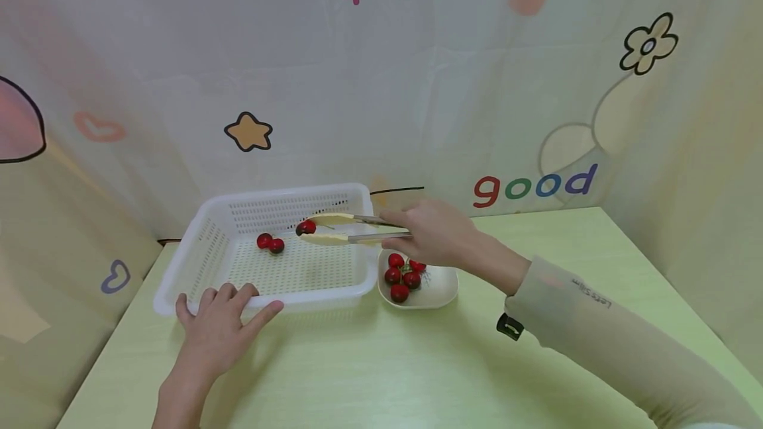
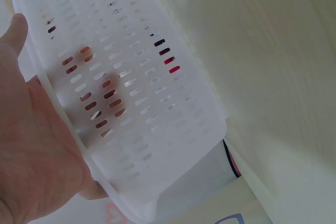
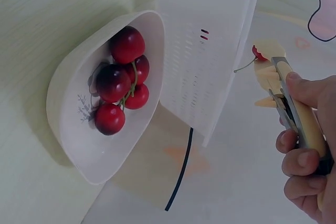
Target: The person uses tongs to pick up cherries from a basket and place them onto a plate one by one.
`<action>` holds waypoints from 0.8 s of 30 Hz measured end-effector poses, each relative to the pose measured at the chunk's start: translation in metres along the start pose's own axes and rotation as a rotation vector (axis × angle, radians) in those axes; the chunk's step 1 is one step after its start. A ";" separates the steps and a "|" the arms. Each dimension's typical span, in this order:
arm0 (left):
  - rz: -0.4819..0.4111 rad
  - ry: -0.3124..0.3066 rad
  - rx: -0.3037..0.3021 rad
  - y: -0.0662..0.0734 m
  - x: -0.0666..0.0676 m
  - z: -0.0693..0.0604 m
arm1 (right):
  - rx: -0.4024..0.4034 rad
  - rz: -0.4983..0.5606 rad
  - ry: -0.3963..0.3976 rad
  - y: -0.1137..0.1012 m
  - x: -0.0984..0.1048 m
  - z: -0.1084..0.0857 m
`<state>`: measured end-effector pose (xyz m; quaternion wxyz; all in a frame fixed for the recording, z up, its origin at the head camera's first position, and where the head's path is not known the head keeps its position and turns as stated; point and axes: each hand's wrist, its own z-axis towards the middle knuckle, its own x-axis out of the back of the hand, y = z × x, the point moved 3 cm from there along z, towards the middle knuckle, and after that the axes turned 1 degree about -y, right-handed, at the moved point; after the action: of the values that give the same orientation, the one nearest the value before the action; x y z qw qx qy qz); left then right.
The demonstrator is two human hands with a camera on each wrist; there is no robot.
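A pair of tongs (image 1: pixel 352 239) with pale yellow tips is gripped in my right hand (image 1: pixel 438 234). Between the tips, over the white plastic basket (image 1: pixel 330 296), is a dark red cherry (image 1: pixel 306 228); its stem shows in the right wrist view. My left hand (image 1: pixel 217 326) holds the basket's near rim, the fingers hooked over it and partly visible through the slots in the left wrist view. Two more cherries (image 1: pixel 271 243) lie on the basket floor. Below my right hand, several cherries (image 3: pixel 113 82) with green stems sit in a small white bowl (image 3: pixel 73 103).
The basket and bowl stand side by side on a pale green table (image 1: pixel 393 369). Behind them hangs a printed curtain (image 1: pixel 381 85) with a star, hearts and the word "good". A dark clip (image 1: pixel 510 326) hangs at my right sleeve.
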<state>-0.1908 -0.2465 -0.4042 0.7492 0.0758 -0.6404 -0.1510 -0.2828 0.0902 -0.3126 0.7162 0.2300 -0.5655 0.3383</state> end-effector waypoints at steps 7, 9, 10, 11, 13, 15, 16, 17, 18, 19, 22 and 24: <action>-0.002 -0.007 -0.002 -0.001 -0.001 0.001 | -0.053 0.032 0.001 0.006 0.004 -0.014; 0.001 -0.008 0.000 -0.001 -0.001 0.001 | -0.062 0.023 0.005 0.008 0.006 -0.018; 0.003 -0.008 0.001 -0.001 -0.001 0.000 | -0.066 0.018 0.008 0.009 0.006 -0.020; 0.003 -0.006 0.000 -0.001 -0.001 0.000 | -0.070 0.014 0.010 0.009 0.007 -0.022; 0.005 -0.006 0.000 -0.001 0.000 0.000 | -0.080 0.003 0.015 0.010 0.008 -0.027; 0.007 -0.007 0.001 -0.001 0.000 0.001 | -0.092 -0.005 0.022 0.011 0.010 -0.031; 0.008 -0.008 0.001 -0.001 0.000 0.001 | -0.100 -0.006 0.021 0.011 0.011 -0.034; 0.007 -0.009 0.002 -0.001 0.000 0.001 | -0.105 -0.006 0.023 0.012 0.011 -0.036; 0.008 -0.010 0.004 -0.001 0.000 0.000 | -0.109 -0.003 0.026 0.013 0.012 -0.039; 0.009 -0.012 0.005 -0.001 0.000 0.000 | -0.113 -0.002 0.030 0.013 0.012 -0.041; 0.007 -0.014 0.008 -0.001 0.000 0.000 | -0.118 -0.001 0.036 0.015 0.013 -0.048; 0.006 -0.013 0.008 -0.001 0.000 0.000 | -0.122 -0.002 0.037 0.017 0.014 -0.053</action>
<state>-0.1910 -0.2474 -0.4048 0.7450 0.0759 -0.6463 -0.1466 -0.2589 0.1418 -0.3137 0.7397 0.1803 -0.5713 0.3066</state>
